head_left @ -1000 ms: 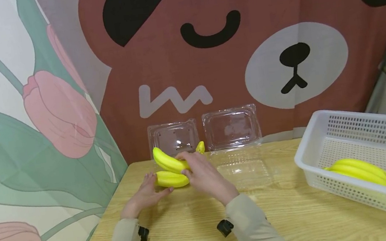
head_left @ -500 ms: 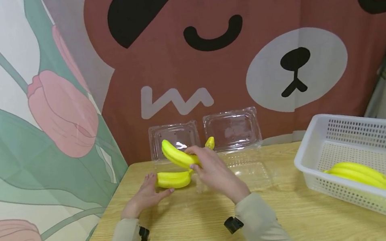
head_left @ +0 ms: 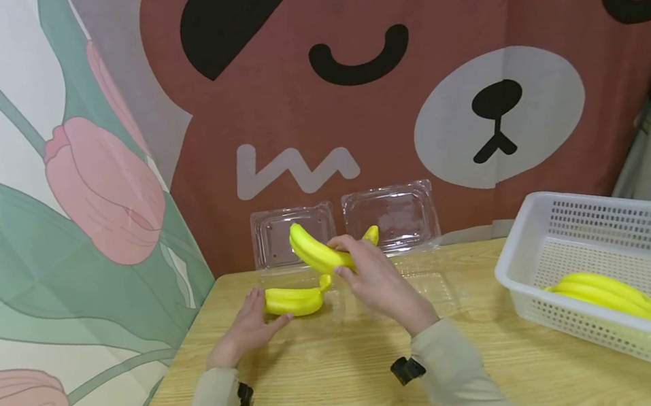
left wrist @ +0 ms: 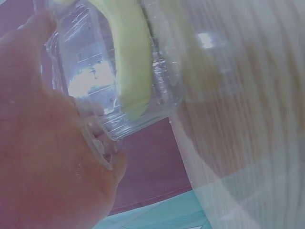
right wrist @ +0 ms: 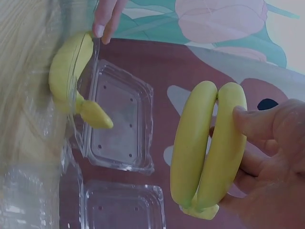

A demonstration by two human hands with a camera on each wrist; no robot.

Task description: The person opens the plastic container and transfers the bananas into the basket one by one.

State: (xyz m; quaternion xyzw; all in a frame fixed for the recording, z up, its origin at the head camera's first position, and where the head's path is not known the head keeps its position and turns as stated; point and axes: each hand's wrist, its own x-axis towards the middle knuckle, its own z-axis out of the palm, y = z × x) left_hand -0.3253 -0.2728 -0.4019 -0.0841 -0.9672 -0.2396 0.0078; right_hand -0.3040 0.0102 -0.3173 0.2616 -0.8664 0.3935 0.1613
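Observation:
My right hand (head_left: 350, 261) grips a bunch of two yellow bananas (head_left: 315, 252) and holds it in the air above the far left of the table. In the right wrist view the same bunch (right wrist: 209, 148) sits between thumb and fingers (right wrist: 267, 143). A second banana bunch (head_left: 292, 300) lies in the base of an open clear clamshell box (head_left: 280, 233). My left hand (head_left: 249, 323) rests with straight fingers against that box's near left edge. The left wrist view shows the hand (left wrist: 43, 157) at the box rim (left wrist: 95, 71), with the banana (left wrist: 133, 62) inside.
Another open clear clamshell box (head_left: 392, 218) stands just right of the first, its base (head_left: 430, 292) on the wooden table (head_left: 338, 393). A white perforated basket (head_left: 584, 196) at the right holds more bananas (head_left: 612, 292). Patterned curtains hang behind and to the left.
My right hand has lifted its banana bunch up and to the right, away from the bunch in the box. The left hand has stayed at the box.

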